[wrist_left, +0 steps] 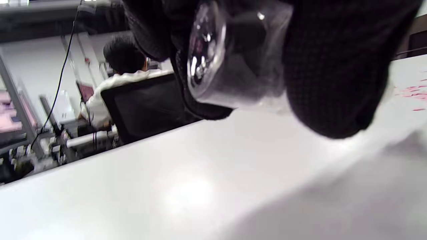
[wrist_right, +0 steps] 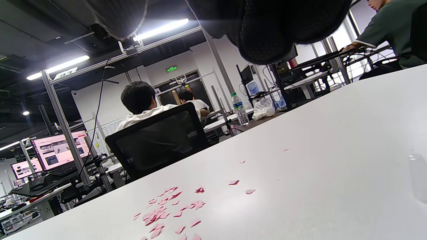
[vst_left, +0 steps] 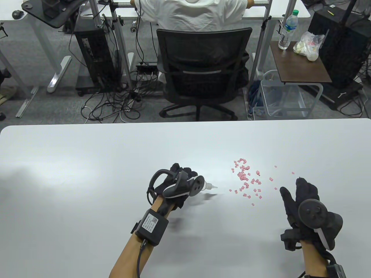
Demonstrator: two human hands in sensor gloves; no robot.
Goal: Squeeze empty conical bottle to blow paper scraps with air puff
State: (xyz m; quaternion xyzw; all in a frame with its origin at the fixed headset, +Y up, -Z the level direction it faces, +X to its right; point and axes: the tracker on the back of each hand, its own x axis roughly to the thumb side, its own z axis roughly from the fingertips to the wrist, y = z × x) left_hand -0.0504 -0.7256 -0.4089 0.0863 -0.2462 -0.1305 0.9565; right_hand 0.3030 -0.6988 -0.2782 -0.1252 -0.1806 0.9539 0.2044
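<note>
My left hand [vst_left: 179, 181] is curled round the bottle [vst_left: 206, 186], fingers and thumb wrapped on its clear body; from the table view only the neck and white nozzle stick out past my grip, pointing to my right, toward the scraps. In the left wrist view the bottle [wrist_left: 233, 60] lies on its side inside my gloved fingers [wrist_left: 337, 66], its round base facing the camera, held above the table [vst_left: 87, 162] and not touching it. I see no liquid through the wall. The pink scraps [vst_left: 246, 179] lie scattered on the table just beyond the nozzle tip, between my two hands, densest at the far end and thinning toward my right hand [vst_left: 301, 199]. That hand is relaxed and holds nothing, fingers extended, thumb apart, just beside the nearest scraps. A few stray scraps [wrist_right: 166, 210] lie farther off, past its fingertips.
</note>
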